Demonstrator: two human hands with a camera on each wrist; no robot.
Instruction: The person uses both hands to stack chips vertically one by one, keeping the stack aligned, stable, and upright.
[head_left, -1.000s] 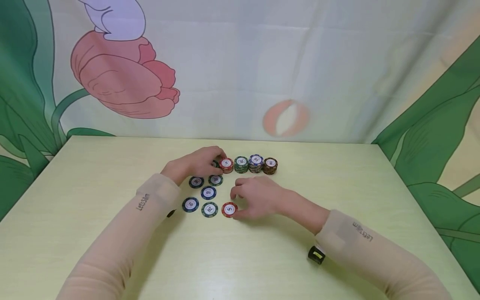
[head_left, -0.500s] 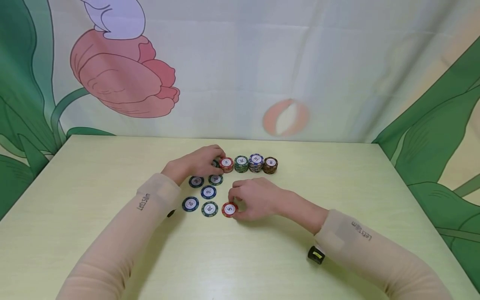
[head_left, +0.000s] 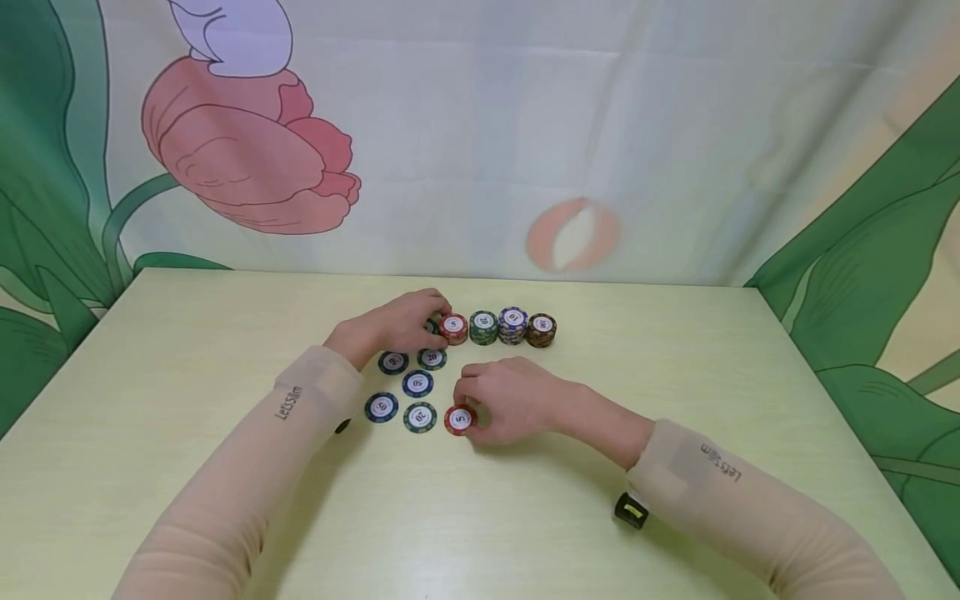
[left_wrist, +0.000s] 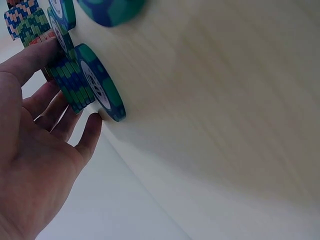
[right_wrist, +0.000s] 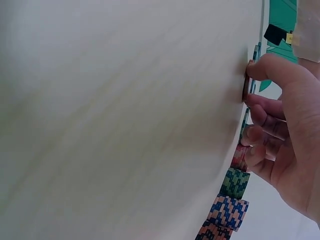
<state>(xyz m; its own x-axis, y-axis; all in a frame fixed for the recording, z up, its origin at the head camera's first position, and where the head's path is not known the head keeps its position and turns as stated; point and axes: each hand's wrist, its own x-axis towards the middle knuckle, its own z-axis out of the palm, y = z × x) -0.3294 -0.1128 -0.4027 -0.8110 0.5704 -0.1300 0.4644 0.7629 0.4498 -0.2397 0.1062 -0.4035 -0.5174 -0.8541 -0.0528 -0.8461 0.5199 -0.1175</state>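
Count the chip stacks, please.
5: a blue-green stack partly behind the left hand, then, rightward, a red stack, a green stack, a blue stack and a brown stack. Others may be hidden.

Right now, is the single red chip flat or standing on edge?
Flat. The red chip, pinched by the right hand, shows its numbered face upward in the head view.

I see that the right hand [head_left: 517, 402] has slid slightly left and down, near the middle of the frame. Its index finger [right_wrist: 262, 103], a second ago short of the red chip [head_left: 460, 420], has reached that chip's upper edge, opposite the thumb [right_wrist: 267, 69]. The right cuff [head_left: 667, 458] has shifted slightly left.
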